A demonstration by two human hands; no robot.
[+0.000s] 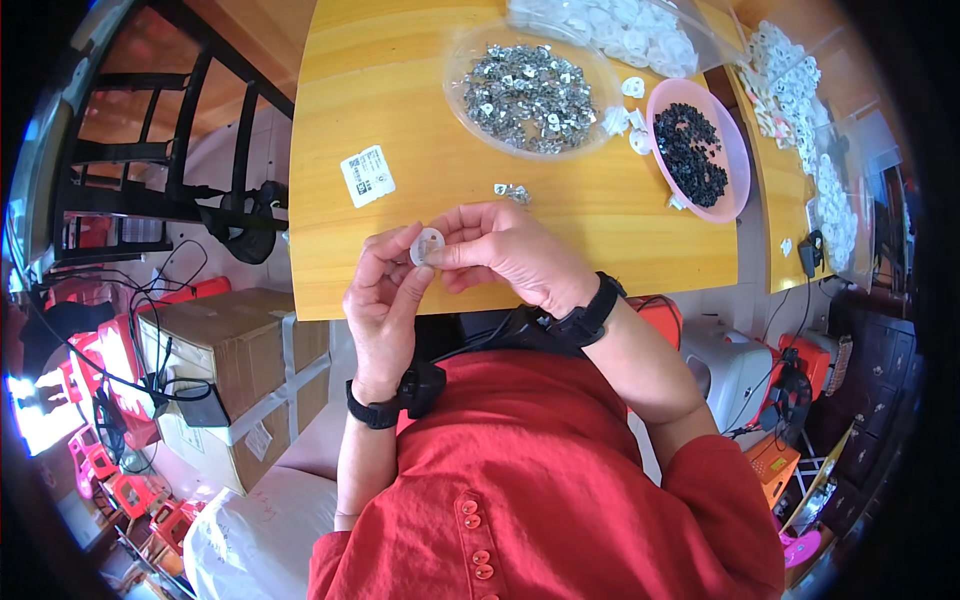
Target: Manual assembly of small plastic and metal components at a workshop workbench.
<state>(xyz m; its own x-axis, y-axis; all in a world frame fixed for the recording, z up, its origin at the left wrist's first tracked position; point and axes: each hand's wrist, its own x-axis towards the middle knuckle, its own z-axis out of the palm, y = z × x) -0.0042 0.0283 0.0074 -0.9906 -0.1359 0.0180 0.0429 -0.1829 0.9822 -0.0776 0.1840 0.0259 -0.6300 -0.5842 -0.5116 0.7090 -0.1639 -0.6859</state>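
A small round whitish plastic piece [427, 241] is held up just above the near edge of the table. My left hand [380, 295] grips its rim between thumb and fingers. From the other side, the thumb and forefinger of my right hand [510, 250] pinch against the same piece. Whether a smaller part sits under the right fingertips, I cannot tell. Beyond my hands lies a little heap of shiny metal parts [512, 192]. A clear round tray [453, 98] farther back bears many similar metal clips [525, 95].
Right of the tray, a pink bowl [735, 150] holds small black parts [688, 150], with loose white pieces [638, 118] alongside. A bag of white pieces [625, 30] lies at the back. A printed label [368, 177] rests at left. Cardboard boxes [235, 350] stand beside the table.
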